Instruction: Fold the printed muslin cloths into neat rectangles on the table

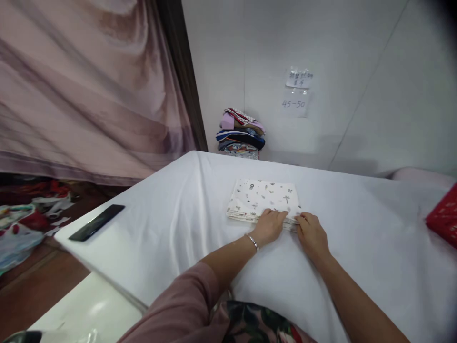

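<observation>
A folded white cloth [262, 196] with small dark prints lies on the white-covered table [178, 209]. My left hand [269, 225], with a silver bracelet at the wrist, rests on the cloth's near edge with fingers curled over it. Beside it, my right hand [311, 232] grips the same near edge at the right corner, fingers bent round the fold. Both hands touch each other's fingertips at the cloth's edge.
A black phone [97, 222] lies near the table's left edge. A stack of folded coloured cloths [241, 133] stands at the back by the wall. A red item [444, 216] sits at the right edge. A pink curtain [89, 85] hangs left; clutter lies on the floor below.
</observation>
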Demonstrator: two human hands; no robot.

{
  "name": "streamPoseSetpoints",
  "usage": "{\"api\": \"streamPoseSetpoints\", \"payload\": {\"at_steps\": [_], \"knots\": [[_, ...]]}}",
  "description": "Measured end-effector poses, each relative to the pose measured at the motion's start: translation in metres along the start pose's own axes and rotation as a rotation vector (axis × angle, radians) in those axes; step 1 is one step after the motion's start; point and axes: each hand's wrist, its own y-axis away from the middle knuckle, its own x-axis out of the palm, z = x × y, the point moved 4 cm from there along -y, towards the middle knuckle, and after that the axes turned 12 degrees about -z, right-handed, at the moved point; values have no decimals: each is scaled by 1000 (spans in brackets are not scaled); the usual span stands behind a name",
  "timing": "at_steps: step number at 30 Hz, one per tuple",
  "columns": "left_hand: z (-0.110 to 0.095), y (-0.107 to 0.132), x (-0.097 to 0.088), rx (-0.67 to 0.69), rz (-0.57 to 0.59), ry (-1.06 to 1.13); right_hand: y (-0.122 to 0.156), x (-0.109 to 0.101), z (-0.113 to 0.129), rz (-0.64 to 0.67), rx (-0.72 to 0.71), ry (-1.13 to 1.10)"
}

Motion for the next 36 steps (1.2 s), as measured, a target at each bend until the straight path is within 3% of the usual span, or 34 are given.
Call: {"api": "streamPoseSetpoints", "payload": {"at_steps": [6, 12, 15, 18, 23, 30, 36], "knots": [[14, 14, -9, 18, -8, -13, 3, 0, -1, 3, 28, 2], [57, 46, -39, -42, -16, -36, 6, 0, -3, 40, 44, 1], [84, 71, -63, -137, -83, -21, 8, 0, -3, 32, 33, -5], [108, 93, -86, -276, -220, -12, 8, 0, -3, 5, 24, -13], [133, 102, -104, -637, -413, 67, 8, 0, -2, -35, 17, -11], [139, 85, -93, -936, -212, 99, 10, 1, -4, -31, 18, -9], [145, 74, -90, -1052, -54, 171, 9, -1, -2, 3, 63, -1]]}}
